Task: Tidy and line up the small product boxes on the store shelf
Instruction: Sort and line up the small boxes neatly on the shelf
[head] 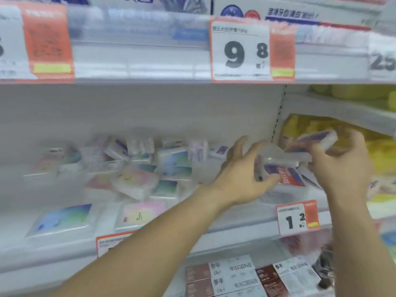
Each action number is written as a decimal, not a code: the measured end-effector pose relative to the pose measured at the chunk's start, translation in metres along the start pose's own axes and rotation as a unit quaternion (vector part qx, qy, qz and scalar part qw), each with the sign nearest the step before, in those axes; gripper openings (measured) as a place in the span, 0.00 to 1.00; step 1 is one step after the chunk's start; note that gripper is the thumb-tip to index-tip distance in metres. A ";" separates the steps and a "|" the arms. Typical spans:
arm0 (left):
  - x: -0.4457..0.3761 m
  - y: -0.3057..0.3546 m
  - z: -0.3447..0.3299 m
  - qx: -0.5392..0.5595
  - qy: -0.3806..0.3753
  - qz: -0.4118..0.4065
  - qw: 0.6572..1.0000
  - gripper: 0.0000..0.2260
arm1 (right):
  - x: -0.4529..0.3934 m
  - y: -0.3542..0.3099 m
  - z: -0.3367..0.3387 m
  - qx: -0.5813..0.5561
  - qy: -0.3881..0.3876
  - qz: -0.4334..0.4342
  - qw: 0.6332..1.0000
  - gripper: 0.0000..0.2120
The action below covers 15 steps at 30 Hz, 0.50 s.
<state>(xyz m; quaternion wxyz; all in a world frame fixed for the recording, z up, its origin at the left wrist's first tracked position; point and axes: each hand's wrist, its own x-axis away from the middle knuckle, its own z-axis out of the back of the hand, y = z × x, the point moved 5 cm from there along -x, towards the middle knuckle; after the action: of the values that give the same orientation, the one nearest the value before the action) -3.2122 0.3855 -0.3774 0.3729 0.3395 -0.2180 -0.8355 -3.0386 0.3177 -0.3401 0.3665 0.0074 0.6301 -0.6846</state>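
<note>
Hands on small boxes at right end of shelf

Shelf (235,224), mid level, white, w/ clear front rail. Left hand (242,174) reaches in from lower left, fingers spread and curled round a purple-and-red box (288,175) lying near the front edge; thumb underneath, fingertips on its left end. Right hand (342,166) comes up from lower right, fingers curled over a second small box (315,140), purple top w/ pale side, held tilted above the first, just off the shelf. A clear plastic piece (285,156) sits between the two hands; can't tell what it is, too blurred.

Further left on same shelf: jumble of pastel boxes (137,168), some tilted, some flat, overlapping, not in rows. Two flat packs (64,218) lie at the front left, apart from the pile.

Price tags: "9 8" tag (241,50) on rail above, "1 2" tag (297,217) on the rail just below the right hand. Yellow packs (379,151) in next bay to the right. Brown-and-white cartons (235,277) on the shelf beneath. Whole view motion-blurred.
</note>
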 end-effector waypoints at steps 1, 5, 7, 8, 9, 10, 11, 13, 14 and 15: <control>-0.004 0.000 -0.010 -0.018 -0.028 0.000 0.999 0.33 | -0.005 0.011 0.001 0.011 -0.008 -0.023 1.000 0.24; -0.005 -0.001 -0.037 -0.021 -0.097 0.015 0.995 0.26 | -0.018 0.032 -0.009 0.156 -0.110 -0.055 0.980 0.21; -0.004 -0.001 -0.041 -0.017 -0.087 0.017 0.996 0.24 | -0.020 0.040 -0.020 0.208 -0.193 -0.073 0.956 0.20; -0.004 -0.002 -0.042 -0.018 -0.076 0.015 0.997 0.23 | -0.018 0.044 -0.024 0.226 -0.235 -0.088 0.941 0.23; -0.004 -0.003 -0.043 -0.017 -0.064 0.013 0.998 0.23 | -0.014 0.047 -0.026 0.243 -0.270 -0.101 0.926 0.25; -0.004 -0.004 -0.043 -0.014 -0.056 0.014 0.998 0.23 | -0.011 0.052 -0.028 0.251 -0.295 -0.108 0.916 0.25; -0.003 -0.005 -0.045 -0.010 -0.051 0.015 0.999 0.23 | -0.009 0.053 -0.028 0.248 -0.307 -0.109 0.912 0.25; -0.003 -0.007 -0.048 -0.008 -0.049 0.018 0.999 0.23 | -0.010 0.057 -0.026 0.230 -0.306 -0.088 0.920 0.24; -0.004 -0.008 -0.051 -0.002 -0.050 0.019 0.999 0.24 | -0.012 0.056 -0.023 0.224 -0.297 -0.066 0.926 0.23; -0.005 -0.010 -0.053 0.010 -0.049 0.021 0.999 0.24 | -0.013 0.056 -0.019 0.218 -0.287 -0.046 0.932 0.21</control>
<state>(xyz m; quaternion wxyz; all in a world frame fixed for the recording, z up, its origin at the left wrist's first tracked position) -3.1761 0.3891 -0.4169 0.3759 0.2972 -0.2518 -0.8408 -3.0092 0.3444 -0.3856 0.4888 -0.1388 0.3329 -0.7944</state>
